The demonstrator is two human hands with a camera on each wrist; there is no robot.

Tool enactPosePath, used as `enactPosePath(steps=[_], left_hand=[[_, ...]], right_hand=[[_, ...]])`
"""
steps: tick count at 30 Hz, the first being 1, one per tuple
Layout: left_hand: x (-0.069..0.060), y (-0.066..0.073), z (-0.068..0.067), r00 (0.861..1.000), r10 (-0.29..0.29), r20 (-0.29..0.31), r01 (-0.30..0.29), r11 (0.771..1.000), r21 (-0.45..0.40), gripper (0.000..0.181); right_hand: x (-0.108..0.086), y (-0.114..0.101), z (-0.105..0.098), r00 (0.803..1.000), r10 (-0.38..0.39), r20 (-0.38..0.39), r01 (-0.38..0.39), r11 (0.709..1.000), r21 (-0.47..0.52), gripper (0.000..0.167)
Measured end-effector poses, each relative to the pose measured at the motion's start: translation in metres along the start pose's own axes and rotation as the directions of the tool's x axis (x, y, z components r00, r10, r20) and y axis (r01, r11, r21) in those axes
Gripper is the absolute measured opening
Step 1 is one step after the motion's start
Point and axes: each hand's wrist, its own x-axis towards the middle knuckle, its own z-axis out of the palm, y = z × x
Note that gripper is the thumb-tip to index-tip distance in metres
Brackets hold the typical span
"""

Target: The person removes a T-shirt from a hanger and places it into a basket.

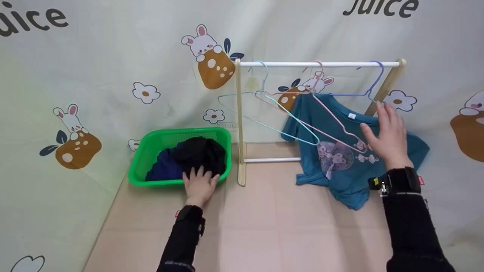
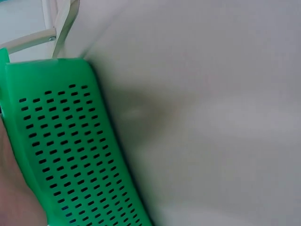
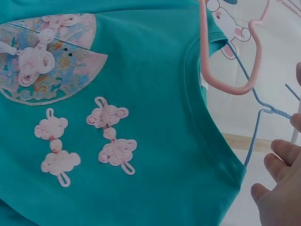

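Observation:
My left hand (image 1: 199,186) reaches over the near rim of a green plastic basket (image 1: 159,183), fingers spread at the edge of a black garment (image 1: 198,149). A navy garment (image 1: 162,166) lies beside it in the basket. A teal short-sleeved shirt (image 1: 312,124) with pale decorations hangs on a blue hanger (image 1: 380,75) at the rack's right end. Close to the shirt's neckline and that hanger is my right hand (image 1: 389,139), its fingers extended and gripping nothing. In the right wrist view, the fingertips are beside the blue hanger's neck (image 3: 273,110).
The rack has a white rail (image 1: 287,64) and wooden side posts (image 1: 239,121). A pink hanger (image 1: 332,112) and a light blue hanger (image 1: 289,114) hang from it, the pink one reaching in front of the shirt. A printed curtain (image 1: 113,45) stands behind.

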Motion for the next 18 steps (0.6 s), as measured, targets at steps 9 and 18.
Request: enactPosePath(steps=[9,18], left_hand=[[-0.018,0.007,0.01,0.996,0.054,-0.075,-0.055,0.998,-0.003,0.058],[-0.04,0.018,0.011,0.989,0.112,-0.096,-0.117,0.992,-0.048,0.062]], right_hand=[[0.021,-0.003,-0.007,0.998,0.041,0.05,-0.041,0.999,-0.006,0.077],[0.034,-0.004,-0.005,0.987,0.101,0.124,-0.102,0.995,0.006,0.079]])
